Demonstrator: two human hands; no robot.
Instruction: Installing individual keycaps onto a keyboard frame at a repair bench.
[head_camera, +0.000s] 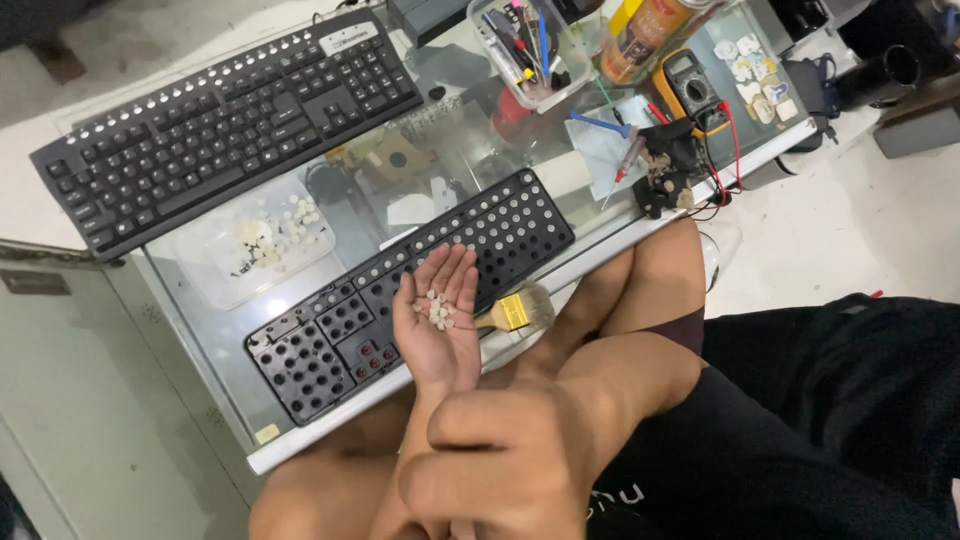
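My left hand is held palm up with its fingers loosely together, and several small white round pieces lie in the cupped palm. It hovers over a black keyboard frame full of round holes, which lies on the glass desk top. My right hand is closed in a loose fist low in the view, right against my left forearm; I cannot make out anything in it. A paintbrush with a yellow ferrule lies just right of my left hand at the desk edge.
A complete black keyboard lies at the back left. A clear tray holds more white pieces. A pen tub, a yellow multimeter with leads and a black tool crowd the back right. My bare knees are under the white desk edge.
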